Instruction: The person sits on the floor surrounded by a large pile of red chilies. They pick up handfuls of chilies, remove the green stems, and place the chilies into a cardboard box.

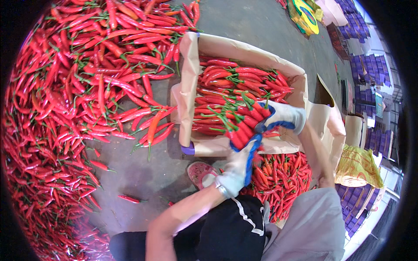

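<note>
My left hand [240,163], in a white knit glove with a blue-coated palm, grips a bunch of red chili peppers [241,132] with green stems. Gloved the same way, my right hand [283,116] closes around chilies at the other side of the bunch. The two hands meet over the near edge of a paper-lined box [251,49]. Inside the box, red chilies [225,76] lie in rows, stems mostly towards the middle. My hands and the bunch hide part of the near rows.
A large heap of loose chilies [65,98] spreads over the concrete floor [137,173] on the left. More chilies [284,182] lie by my legs, near a pink shoe [200,173]. On the right are a yellow woven sack [359,166] and stacked purple crates [372,70].
</note>
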